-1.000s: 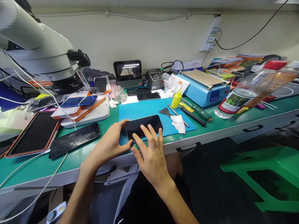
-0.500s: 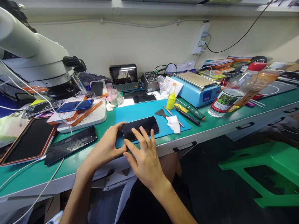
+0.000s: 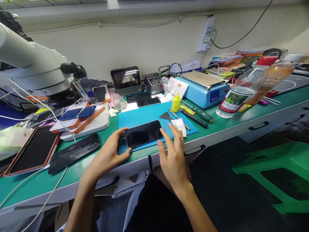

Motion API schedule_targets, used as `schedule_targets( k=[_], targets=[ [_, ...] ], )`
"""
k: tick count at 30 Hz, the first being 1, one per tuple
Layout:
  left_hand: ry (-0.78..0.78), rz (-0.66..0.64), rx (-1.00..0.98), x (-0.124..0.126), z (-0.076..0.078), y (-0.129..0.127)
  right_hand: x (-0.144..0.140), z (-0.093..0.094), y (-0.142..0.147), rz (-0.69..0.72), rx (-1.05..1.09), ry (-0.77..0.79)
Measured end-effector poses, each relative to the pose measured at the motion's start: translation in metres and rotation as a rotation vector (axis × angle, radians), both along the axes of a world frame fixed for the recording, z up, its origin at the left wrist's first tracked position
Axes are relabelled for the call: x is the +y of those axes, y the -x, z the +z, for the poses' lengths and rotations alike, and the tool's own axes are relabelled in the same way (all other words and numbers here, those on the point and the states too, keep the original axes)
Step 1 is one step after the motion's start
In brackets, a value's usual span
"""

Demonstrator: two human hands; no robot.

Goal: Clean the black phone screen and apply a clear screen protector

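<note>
A black phone lies screen up on a blue work mat near the bench's front edge. My left hand pinches the phone's left end between thumb and fingers. My right hand hovers at the phone's right end with fingers spread and holds nothing. A folded white wipe and a small black scraper lie on the mat just beyond my right fingertips.
A microscope overhangs the left side above a white pad stacked with phones. A tablet and a cracked phone lie at left. A yellow bottle, screwdrivers, a blue heating plate and a plastic bottle stand right. A green stool is on the floor.
My right hand has slid off the phone's screen to its right end, and its fingers now sit clear of the glass. My left hand keeps its hold on the left end.
</note>
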State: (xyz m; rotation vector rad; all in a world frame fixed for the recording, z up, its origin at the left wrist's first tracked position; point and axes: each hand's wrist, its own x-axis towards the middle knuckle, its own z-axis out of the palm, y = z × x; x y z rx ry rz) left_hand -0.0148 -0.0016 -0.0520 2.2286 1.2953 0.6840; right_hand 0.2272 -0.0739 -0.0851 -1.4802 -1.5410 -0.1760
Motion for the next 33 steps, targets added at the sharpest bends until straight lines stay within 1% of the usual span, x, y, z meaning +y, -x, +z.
schedule_targets(
  k=[4,8,12,15,18,22,25,33],
  targets=[
    [0.026,0.013,-0.003,-0.001,0.003,0.000,0.002,-0.004,-0.004,0.010,-0.092,0.031],
    [0.046,0.005,-0.017,-0.001,0.001,0.000,0.003,-0.010,-0.002,-0.012,-0.099,0.039],
    [0.033,-0.003,-0.023,-0.002,0.001,0.001,0.003,-0.014,-0.002,-0.023,-0.116,0.039],
    [0.008,-0.008,-0.022,-0.001,0.001,0.000,0.005,-0.010,-0.001,-0.023,-0.121,0.067],
    [-0.015,-0.020,-0.020,0.000,0.000,0.000,0.011,0.000,0.001,-0.037,-0.136,0.096],
    [-0.020,-0.014,-0.012,0.001,-0.001,-0.001,0.022,0.010,0.007,-0.021,-0.183,0.141],
    [-0.008,-0.004,-0.005,0.001,-0.001,-0.001,0.025,0.013,0.013,0.001,-0.193,0.167],
    [-0.009,0.000,-0.022,0.002,-0.002,0.000,0.023,0.016,0.039,0.119,-0.264,0.165]
  ],
)
